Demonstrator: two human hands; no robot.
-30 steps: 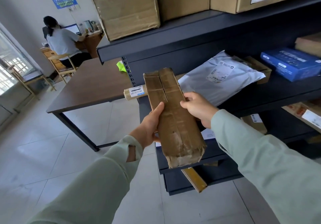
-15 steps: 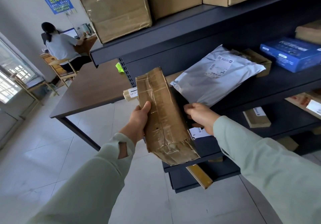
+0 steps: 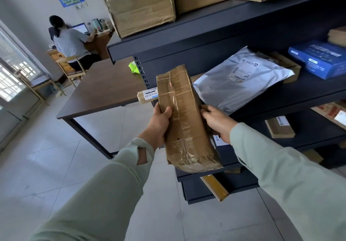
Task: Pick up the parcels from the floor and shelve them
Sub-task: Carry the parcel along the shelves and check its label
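**Taped parcel held at the shelf's left end**

The dark shelf (image 3: 243, 25) ran off the right edge, three cartons on top cut off. The brown parcel (image 3: 184, 117), earlier tilted more, stood between both hands: left hand (image 3: 159, 123) clamped on its left edge, right hand (image 3: 218, 122) now pressed against its right edge, fingertips hidden. One grey mailer (image 3: 241, 80) lay just beyond.

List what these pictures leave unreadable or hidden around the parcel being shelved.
- Head view: the brown parcel shows no label; its underside faces away.
- Right hand: its fingers go behind the parcel, so its grip is unclear.
- Small tube parcel: the brown parcel covers its right end.
- Grey mailer: label print too small to read.
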